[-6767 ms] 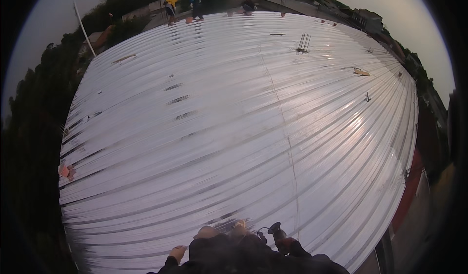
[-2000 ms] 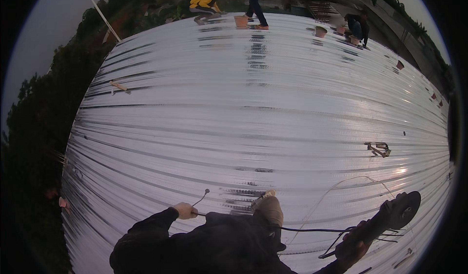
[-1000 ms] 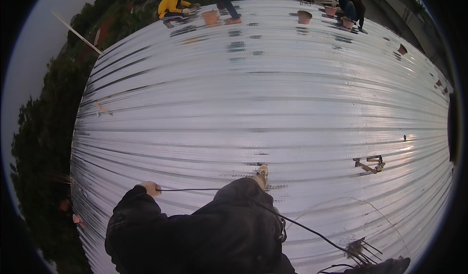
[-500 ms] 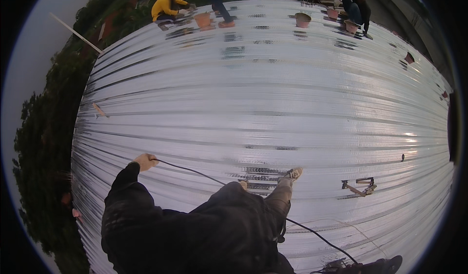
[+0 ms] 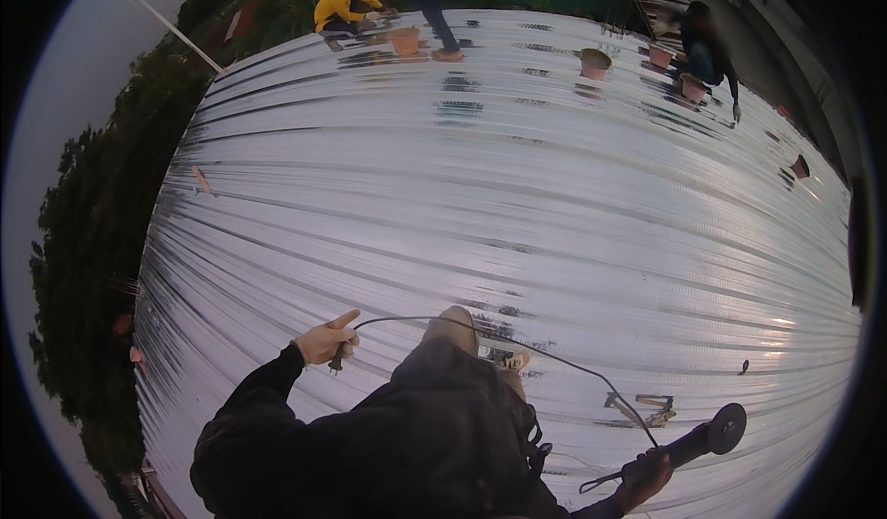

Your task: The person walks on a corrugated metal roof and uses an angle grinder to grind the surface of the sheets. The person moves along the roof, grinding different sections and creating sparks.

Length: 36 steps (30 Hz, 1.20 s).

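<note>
On a corrugated metal roof (image 5: pixel 517 205), a worker's left hand (image 5: pixel 325 342) pinches the power cord (image 5: pixel 554 360); the right hand (image 5: pixel 645 475) grips an angle grinder (image 5: pixel 698 440); the slack cord crossing the knee could snag, or footing slip on slick sheeting.

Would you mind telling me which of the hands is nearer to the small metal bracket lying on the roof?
Right. The right hand, gripping the angle grinder, is just below the bracket; the left hand holds the cord far across.
</note>
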Available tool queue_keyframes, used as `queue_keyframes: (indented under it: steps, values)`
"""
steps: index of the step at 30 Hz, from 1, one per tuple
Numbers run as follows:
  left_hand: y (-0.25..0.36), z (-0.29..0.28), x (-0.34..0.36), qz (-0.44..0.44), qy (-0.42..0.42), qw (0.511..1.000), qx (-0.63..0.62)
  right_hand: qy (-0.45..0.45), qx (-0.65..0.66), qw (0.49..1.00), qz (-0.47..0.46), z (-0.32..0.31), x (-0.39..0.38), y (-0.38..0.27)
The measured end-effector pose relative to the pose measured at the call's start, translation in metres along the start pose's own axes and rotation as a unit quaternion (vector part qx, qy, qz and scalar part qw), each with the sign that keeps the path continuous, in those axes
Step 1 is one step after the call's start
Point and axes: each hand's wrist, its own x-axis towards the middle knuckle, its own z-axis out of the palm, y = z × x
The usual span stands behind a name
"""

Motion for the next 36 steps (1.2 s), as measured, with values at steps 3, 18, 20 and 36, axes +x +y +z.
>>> queue_keyframes:
  steps: [3, 18, 20, 36]
  values:
    - [-0.006, 0.027, 0.002, 0.046, 0.026, 0.996, -0.079, -0.05, -0.035, 0.998, 0.001, 0.062, 0.038, 0.009]
    - [0.106, 0.0, 0.171, 0.07, 0.085, 0.98, -0.164, -0.254, -0.01, 0.954, 0.16, 0.415, 0.027, 0.021]
    - [0.137, -0.004, 0.193, 0.083, 0.107, 0.981, -0.142, -0.314, 0.013, 0.931, 0.188, 0.467, 0.03, 0.027]
    - [0.263, -0.051, 0.294, 0.096, 0.176, 0.964, -0.173, -0.382, -0.127, 0.883, 0.24, 0.651, 0.067, 0.006]
